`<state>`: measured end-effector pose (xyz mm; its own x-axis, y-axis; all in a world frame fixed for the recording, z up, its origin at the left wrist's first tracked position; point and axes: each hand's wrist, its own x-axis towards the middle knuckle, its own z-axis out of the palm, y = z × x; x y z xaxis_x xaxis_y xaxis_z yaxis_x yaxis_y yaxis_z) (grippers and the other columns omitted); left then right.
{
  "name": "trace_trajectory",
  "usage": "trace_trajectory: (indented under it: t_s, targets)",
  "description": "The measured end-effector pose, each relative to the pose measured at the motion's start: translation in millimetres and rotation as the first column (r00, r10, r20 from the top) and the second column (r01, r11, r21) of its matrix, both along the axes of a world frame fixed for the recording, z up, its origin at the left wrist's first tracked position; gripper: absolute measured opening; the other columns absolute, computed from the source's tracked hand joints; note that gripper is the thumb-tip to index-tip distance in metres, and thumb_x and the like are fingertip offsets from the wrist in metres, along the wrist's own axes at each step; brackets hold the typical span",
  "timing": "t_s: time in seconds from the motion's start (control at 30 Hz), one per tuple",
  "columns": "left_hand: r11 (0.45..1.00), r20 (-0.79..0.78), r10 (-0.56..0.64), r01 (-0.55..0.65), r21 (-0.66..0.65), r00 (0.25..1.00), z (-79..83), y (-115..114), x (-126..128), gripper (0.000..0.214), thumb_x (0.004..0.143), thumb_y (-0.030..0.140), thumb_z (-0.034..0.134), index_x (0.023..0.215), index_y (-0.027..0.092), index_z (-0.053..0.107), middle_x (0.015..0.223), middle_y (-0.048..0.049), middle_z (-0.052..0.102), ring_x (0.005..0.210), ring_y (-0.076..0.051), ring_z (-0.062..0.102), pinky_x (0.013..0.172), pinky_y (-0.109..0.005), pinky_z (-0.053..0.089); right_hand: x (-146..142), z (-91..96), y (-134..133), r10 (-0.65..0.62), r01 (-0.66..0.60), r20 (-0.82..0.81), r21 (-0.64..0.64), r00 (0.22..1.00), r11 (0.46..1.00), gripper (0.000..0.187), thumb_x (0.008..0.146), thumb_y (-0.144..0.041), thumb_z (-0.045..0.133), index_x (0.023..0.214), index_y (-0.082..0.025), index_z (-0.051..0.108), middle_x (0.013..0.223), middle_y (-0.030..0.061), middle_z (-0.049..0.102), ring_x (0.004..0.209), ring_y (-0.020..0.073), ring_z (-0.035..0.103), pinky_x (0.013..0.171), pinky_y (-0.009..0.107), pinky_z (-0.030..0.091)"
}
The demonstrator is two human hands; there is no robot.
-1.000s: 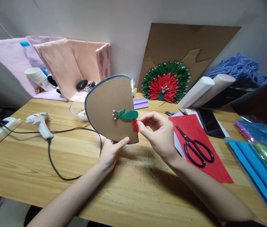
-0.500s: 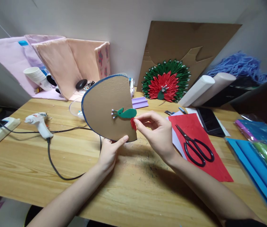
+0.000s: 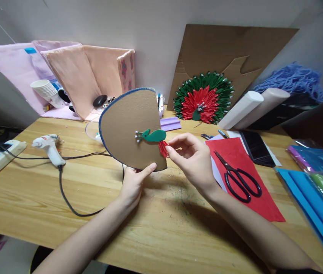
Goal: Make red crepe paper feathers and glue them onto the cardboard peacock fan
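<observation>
My left hand [image 3: 134, 184] grips the lower edge of a rounded cardboard piece [image 3: 124, 114] with a dark blue border, thumb on its front. A green peacock cutout [image 3: 154, 136] with a pearl-tipped crest lies against the cardboard near its straight right edge. My right hand [image 3: 191, 158] pinches a small folded red piece [image 3: 163, 148], fabric or felt by its look, just under the peacock's body. Whether that red piece is fixed to the cardboard, I cannot tell. Black-handled scissors [image 3: 238, 180] lie on a red sheet [image 3: 264, 205] right of my right hand.
A white glue gun [image 3: 48, 148] with its cord lies at left beside a power strip [image 3: 0, 161]. Behind stands a finished red and green peacock fan [image 3: 204, 97] against a cardboard sheet [image 3: 230, 45]. Blue sheets [image 3: 307, 205] and a black phone [image 3: 257, 148] are at right.
My right hand has shifted slightly right and more of the red piece shows below the peacock. The left hand keeps its hold on the cardboard. The view has moved a little.
</observation>
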<state>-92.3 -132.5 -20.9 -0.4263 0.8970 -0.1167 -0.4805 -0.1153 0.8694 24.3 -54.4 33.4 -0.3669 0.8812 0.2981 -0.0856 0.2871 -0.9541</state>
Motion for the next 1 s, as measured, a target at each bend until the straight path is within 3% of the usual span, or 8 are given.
trace_trajectory:
  t_s: [0.43,1.0]
  targets:
    - [1.000,-0.027,-0.007,0.006,-0.025,1.000,-2.0,-1.8,-0.1,0.050,0.067,0.018,0.072,0.115,0.016,0.058,0.108,-0.0077,0.066,0.103,-0.019,0.059,0.095,-0.031,0.040,2.3,2.5,3.4,-0.040,0.038,0.057,0.032,0.998,0.999,0.003,0.073,-0.014,0.064,0.075,-0.016,0.062,0.072,0.0001,0.064,0.063,0.0097,0.059,0.059,0.022,0.050]
    - [0.998,-0.011,0.018,-0.018,-0.062,1.000,2.1,-1.6,1.9,0.048,0.061,0.021,0.075,0.107,0.015,0.063,0.105,-0.0088,0.068,0.103,-0.022,0.059,0.095,-0.035,0.040,2.4,0.9,9.2,0.021,-0.018,0.032,-0.095,0.999,0.995,0.016,0.067,-0.028,0.071,0.071,-0.017,0.061,0.069,0.0004,0.063,0.062,0.0116,0.059,0.062,0.026,0.051]
